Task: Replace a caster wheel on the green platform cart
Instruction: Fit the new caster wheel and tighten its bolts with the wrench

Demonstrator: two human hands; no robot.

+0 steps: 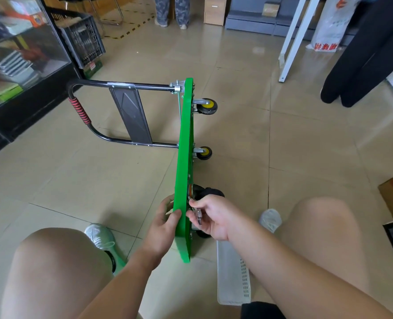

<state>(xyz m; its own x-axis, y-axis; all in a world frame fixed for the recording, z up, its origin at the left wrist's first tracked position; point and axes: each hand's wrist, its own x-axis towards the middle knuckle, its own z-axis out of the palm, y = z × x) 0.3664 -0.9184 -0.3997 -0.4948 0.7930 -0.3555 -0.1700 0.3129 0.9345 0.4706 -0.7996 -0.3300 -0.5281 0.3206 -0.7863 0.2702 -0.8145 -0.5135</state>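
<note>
Left hand [165,224] grips the near edge of the green cart [185,143], which stands on its side. Right hand [210,215] pinches a small metal tool [199,217] at the mount of the near black wheel [210,192]. Judged step: working this wheel's fasteners. Next: turn the tool while bracing the deck. Tiled floor [98,180]; white tray [233,272] near right; glass cabinet [25,42] far left.
</note>
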